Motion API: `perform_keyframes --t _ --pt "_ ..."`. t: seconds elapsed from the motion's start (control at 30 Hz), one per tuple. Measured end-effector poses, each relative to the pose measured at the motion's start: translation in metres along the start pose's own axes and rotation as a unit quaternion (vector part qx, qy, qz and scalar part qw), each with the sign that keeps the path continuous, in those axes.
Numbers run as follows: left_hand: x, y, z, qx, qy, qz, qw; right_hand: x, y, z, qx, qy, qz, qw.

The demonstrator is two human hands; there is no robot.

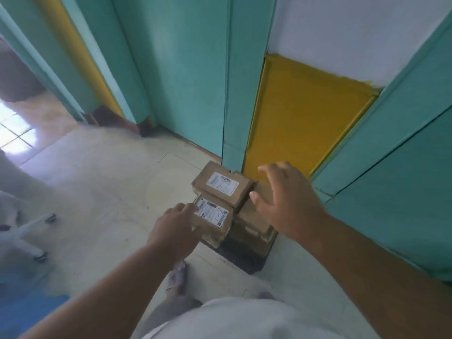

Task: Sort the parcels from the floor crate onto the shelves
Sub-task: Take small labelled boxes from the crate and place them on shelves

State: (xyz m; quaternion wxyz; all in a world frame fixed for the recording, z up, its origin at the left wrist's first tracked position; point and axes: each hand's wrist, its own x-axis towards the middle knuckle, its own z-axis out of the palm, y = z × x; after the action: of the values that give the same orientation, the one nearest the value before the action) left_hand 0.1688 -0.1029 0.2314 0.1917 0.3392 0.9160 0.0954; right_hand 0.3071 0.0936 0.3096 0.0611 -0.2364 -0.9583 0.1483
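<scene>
A dark crate [241,256] stands on the floor against the teal and yellow wall, piled with several brown cardboard parcels. The nearest parcel [215,220] carries a white label, and my left hand [175,228] holds its left end with fingers on top. Behind it lies another labelled parcel [221,187]. My right hand [287,201] hovers spread above the right side of the pile, fingers straight, holding nothing. Plain parcels [254,223] lie under it.
Teal wall panels [186,77] and a yellow panel [303,116] rise right behind the crate. A white chair base with castors [31,231] stands at the left on the pale tiled floor [102,192]. A blue mat [27,309] lies at the bottom left. My foot [177,277] is near the crate.
</scene>
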Motion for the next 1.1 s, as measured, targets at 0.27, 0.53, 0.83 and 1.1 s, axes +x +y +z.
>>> perform_keyframes --t 0.27,0.53,0.83,1.1 --pt "0.136 -0.05 -0.015 -0.014 -0.087 0.073 0.993 0.064 -0.023 0.052 -0.012 -0.009 0.175 0.984" --pt "0.245 -0.066 0.069 -0.008 -0.155 0.057 0.986 0.132 0.044 0.174 0.019 -0.101 0.239 0.965" --pt "0.286 -0.007 0.154 -0.102 -0.218 0.118 0.963 0.135 0.129 0.28 0.056 -0.131 0.383 0.913" --pt "0.277 0.058 0.2 -0.109 -0.341 0.13 0.925 0.088 0.173 0.299 0.016 -0.15 0.421 0.894"
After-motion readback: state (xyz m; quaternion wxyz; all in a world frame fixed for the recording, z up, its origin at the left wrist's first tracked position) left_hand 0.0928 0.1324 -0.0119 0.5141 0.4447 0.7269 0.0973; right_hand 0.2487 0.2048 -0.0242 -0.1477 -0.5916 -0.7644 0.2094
